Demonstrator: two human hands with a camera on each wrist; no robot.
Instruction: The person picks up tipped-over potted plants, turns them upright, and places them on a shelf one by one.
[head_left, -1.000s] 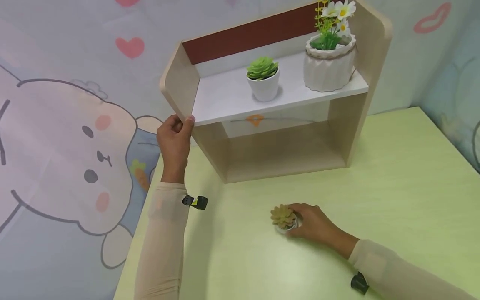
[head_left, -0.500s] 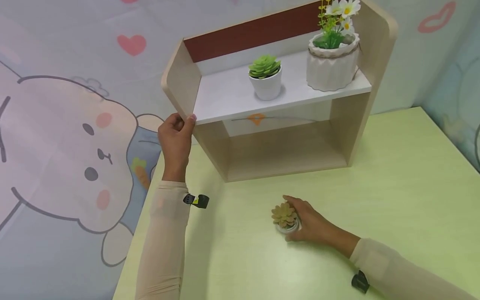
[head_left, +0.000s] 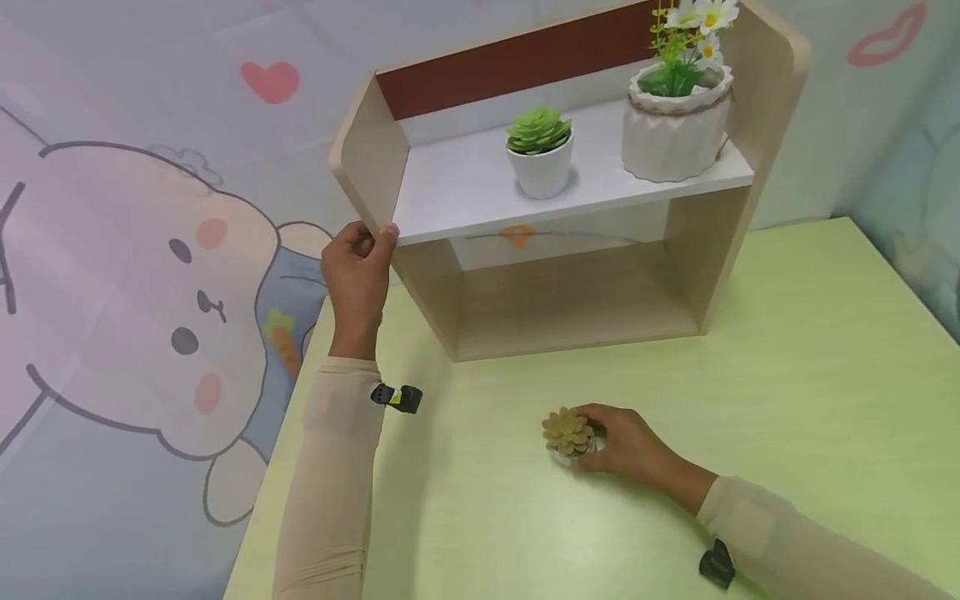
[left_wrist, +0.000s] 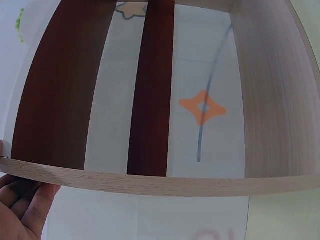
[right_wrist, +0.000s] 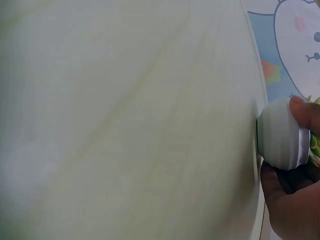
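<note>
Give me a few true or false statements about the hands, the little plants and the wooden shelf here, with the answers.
1. The right hand grips a small tan succulent pot on the green table. True.
2. The left hand rests flat on the table. False: it grips the wooden shelf at its left side.
3. A green succulent stands on the shelf's white board. True.
4. The flower pot stands in the lower compartment. False: it stands on the upper board, at the right.
</note>
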